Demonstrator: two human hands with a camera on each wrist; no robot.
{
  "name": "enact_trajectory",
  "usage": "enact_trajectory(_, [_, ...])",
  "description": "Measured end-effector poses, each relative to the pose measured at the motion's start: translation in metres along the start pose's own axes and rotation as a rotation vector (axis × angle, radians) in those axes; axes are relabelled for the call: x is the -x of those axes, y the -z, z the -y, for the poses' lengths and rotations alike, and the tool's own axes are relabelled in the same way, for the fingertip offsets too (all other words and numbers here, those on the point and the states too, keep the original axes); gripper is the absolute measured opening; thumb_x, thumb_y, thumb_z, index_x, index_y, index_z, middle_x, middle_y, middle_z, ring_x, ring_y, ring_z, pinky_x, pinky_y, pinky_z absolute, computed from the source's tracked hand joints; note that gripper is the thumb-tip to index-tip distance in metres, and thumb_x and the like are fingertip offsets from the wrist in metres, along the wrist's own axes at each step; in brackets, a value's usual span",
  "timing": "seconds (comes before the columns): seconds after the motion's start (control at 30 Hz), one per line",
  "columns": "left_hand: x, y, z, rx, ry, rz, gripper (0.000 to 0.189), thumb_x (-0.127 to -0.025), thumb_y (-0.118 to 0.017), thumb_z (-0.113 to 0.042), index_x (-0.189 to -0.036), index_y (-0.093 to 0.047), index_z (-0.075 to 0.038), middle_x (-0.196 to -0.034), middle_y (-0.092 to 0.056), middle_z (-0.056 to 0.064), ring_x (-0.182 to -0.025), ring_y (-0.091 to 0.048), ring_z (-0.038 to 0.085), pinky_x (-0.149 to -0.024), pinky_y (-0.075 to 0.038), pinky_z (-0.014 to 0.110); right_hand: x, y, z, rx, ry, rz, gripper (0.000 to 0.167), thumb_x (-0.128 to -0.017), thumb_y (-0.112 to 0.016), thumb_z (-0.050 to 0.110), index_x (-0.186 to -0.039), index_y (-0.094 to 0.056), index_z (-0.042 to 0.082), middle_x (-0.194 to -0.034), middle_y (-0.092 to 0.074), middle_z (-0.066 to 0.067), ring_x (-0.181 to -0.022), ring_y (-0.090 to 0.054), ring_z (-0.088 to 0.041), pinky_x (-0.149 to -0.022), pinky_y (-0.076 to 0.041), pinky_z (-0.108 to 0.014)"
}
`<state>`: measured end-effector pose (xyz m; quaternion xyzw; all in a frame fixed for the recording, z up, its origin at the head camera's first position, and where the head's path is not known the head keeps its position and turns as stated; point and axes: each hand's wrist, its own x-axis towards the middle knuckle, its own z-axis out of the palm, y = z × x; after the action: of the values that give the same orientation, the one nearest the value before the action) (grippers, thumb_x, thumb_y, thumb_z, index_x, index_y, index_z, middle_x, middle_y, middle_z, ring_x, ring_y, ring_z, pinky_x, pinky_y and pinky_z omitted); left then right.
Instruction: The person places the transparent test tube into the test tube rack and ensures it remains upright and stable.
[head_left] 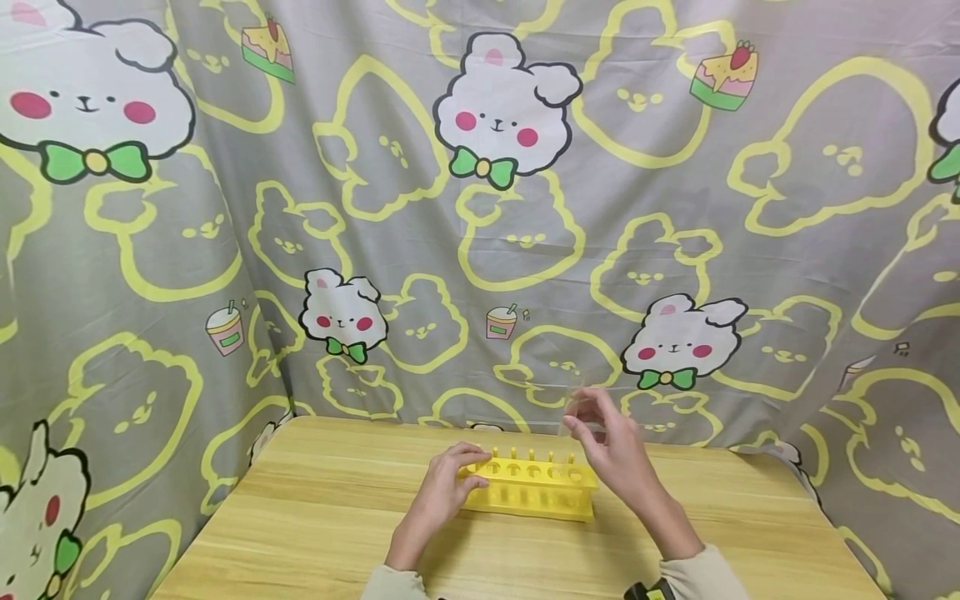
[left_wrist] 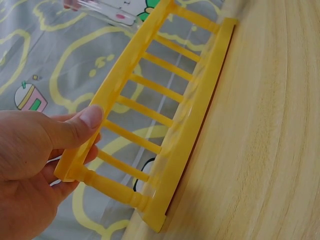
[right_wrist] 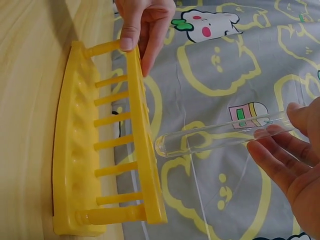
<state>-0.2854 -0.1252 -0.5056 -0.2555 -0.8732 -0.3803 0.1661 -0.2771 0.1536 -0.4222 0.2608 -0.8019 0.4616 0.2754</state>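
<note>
A yellow test tube rack (head_left: 525, 492) stands on the wooden table, with a row of holes in its top plate and pegs along the back. My left hand (head_left: 446, 485) grips the left end of the top plate, thumb in front, as the left wrist view (left_wrist: 35, 150) shows. Between the thumb and fingers of my right hand (head_left: 615, 437) is a clear glass test tube (right_wrist: 220, 137), pinched near its upper end. Its rounded bottom is just above the top plate, near the rack's right part. The tube looks empty and is faint in the head view.
The wooden table (head_left: 315, 500) extends around the rack on both sides. Behind it hangs a grey curtain (head_left: 420, 242) printed with yellow outlines and white rabbits, close to the table's back edge. A dark band (head_left: 649, 591) is on the right wrist.
</note>
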Motion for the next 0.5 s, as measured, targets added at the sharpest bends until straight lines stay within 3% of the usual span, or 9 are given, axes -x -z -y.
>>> enact_trajectory(0.5, [-0.0001,0.0000,-0.0012,0.007,-0.003,0.002,0.035,-0.083,-0.082,-0.005,-0.117,-0.074,0.002,-0.115,-0.071,0.009,-0.109,-0.067,0.029,-0.097,-0.058,0.042,0.0044,-0.0057,-0.0038,-0.022,-0.002,0.009,0.035,-0.095,-0.072,0.002,-0.124,-0.058,0.015,-0.095,-0.067,0.006,-0.085,-0.072,-0.023,-0.067,-0.063,-0.023])
